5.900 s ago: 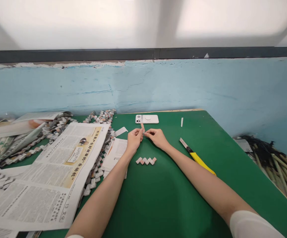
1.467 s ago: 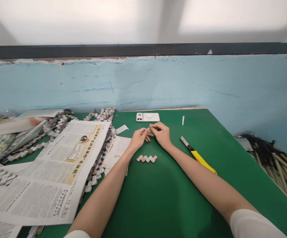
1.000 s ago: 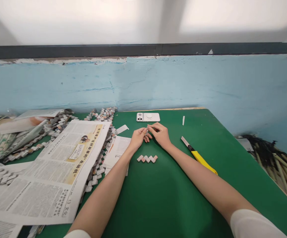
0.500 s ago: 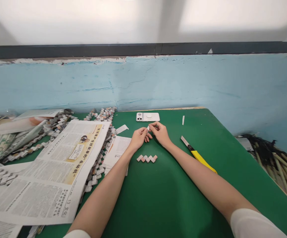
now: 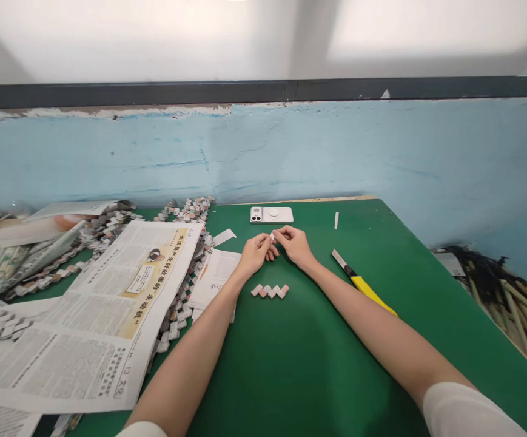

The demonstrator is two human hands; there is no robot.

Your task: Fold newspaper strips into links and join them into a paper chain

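There are two hands [image 5: 253,252] [image 5: 295,246], one phone [image 5: 282,215], one knife [image 5: 371,295]

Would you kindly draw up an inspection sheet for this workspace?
Surface: green tabletop.
Job's things: small pale piece held between the hands; short zigzag strip lying nearer the wearer.
Clutter: newspaper over folded chains at left; white phone beyond the hands; yellow-handled cutter at right.
Hands: left hand and right hand both pinch the piece.
Cables: nothing seen.
Surroundings: blue wall behind; sticks beside the table's right edge.
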